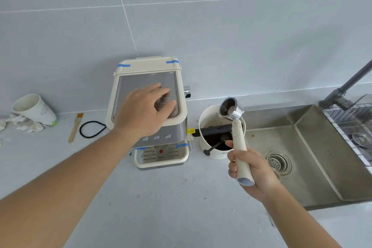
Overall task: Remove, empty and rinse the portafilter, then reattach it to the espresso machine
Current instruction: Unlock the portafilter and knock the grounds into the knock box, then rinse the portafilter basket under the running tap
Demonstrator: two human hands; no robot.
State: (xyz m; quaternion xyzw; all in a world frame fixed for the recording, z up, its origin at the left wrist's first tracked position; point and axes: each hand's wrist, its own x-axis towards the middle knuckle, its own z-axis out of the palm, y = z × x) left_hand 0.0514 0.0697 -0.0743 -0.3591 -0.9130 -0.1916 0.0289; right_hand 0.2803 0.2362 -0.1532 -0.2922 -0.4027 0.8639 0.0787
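Observation:
A cream and steel espresso machine [161, 157] stands on the grey counter. My left hand [145, 106] lies flat on its top plate, fingers spread, holding nothing. My right hand [249, 169] grips the cream handle of the portafilter [231, 109]. The portafilter's metal basket points up and away from me, above the white knock box [209, 153]. Dark coffee residue shows inside the basket. The knock box holds dark grounds under a black bar.
A steel sink [314, 147] with a drain lies to the right, a grey faucet [346, 84] above it and a wire rack [354, 125] at its far right. At the left are a paper cup [34, 110], crumpled tissue, a small brush [75, 127] and a black cord [90, 129].

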